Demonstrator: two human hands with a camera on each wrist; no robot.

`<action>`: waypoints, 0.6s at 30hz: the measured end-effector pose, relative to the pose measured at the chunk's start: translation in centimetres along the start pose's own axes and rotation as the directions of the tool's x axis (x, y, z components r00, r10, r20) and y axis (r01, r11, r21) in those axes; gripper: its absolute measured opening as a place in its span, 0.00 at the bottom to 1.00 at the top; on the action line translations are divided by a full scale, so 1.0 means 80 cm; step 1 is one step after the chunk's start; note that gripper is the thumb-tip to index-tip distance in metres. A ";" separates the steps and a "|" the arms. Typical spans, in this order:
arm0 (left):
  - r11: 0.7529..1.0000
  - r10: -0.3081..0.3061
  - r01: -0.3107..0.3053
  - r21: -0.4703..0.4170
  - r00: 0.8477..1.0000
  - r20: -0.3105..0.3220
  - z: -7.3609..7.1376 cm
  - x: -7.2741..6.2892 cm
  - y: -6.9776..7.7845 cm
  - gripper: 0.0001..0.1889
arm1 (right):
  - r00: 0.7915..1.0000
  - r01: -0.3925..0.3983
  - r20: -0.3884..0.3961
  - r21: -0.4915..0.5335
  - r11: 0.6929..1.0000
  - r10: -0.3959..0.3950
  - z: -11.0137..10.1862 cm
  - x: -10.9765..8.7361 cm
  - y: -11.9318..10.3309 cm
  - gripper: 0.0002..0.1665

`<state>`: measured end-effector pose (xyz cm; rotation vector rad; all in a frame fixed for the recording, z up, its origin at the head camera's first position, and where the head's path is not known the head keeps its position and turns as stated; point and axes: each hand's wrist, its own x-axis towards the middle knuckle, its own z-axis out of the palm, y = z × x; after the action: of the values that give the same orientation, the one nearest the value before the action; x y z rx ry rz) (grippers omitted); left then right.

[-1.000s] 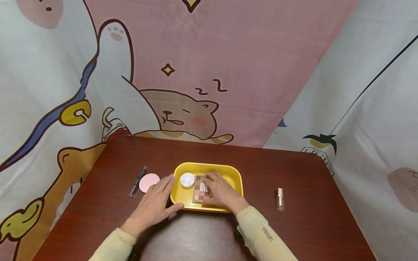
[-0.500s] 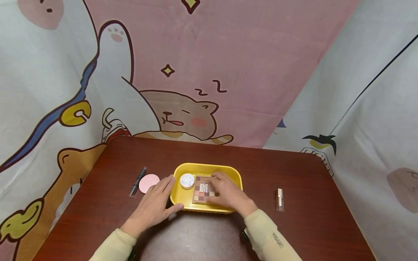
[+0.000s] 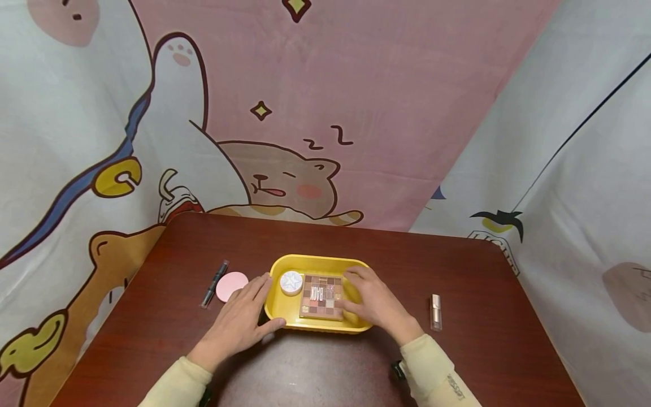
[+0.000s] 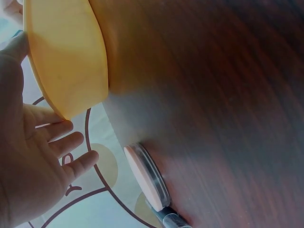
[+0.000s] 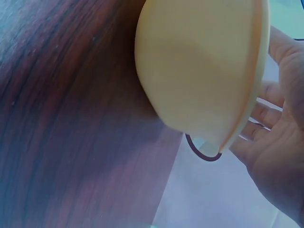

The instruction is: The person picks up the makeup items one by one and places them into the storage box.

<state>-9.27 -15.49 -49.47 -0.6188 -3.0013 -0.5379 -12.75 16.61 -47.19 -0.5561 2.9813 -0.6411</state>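
Observation:
A yellow plastic basket (image 3: 286, 323) stands mid-table. In it lie a round white tin (image 3: 291, 282) with a star on its lid and, beside that, a square eyeshadow palette (image 3: 321, 297) with many brown and pink squares. My left hand (image 3: 241, 316) rests at the basket's left rim, its fingers extended; the left wrist view shows thumb and index fingertip at the rim. My right hand (image 3: 376, 299) is over the basket's right end, fingers loosely bent just right of the palette. In the right wrist view those fingers reach over the rim and their tips are hidden behind the basket wall.
Left of the basket a round pink compact (image 3: 231, 286) lies next to a dark slim pen (image 3: 215, 284) in clear casing. On the right lies a gold lipstick tube (image 3: 435, 312) with a clear end. A printed cloth (image 3: 407, 113) hangs behind the brown table (image 3: 488, 282).
My right hand has moved right, off the palette, toward the basket's right end, and the whole palette now shows. The left hand has stayed in place.

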 end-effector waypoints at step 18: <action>1.000 0.016 -0.016 0.009 1.000 -0.007 0.000 0.000 0.000 0.52 | 0.990 0.071 -0.118 -0.050 0.996 -0.076 -0.016 -0.017 0.026 0.37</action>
<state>-9.27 -15.52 -49.52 -0.6391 -2.9879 -0.5248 -12.31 19.35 -46.93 -0.6562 3.1077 -0.6345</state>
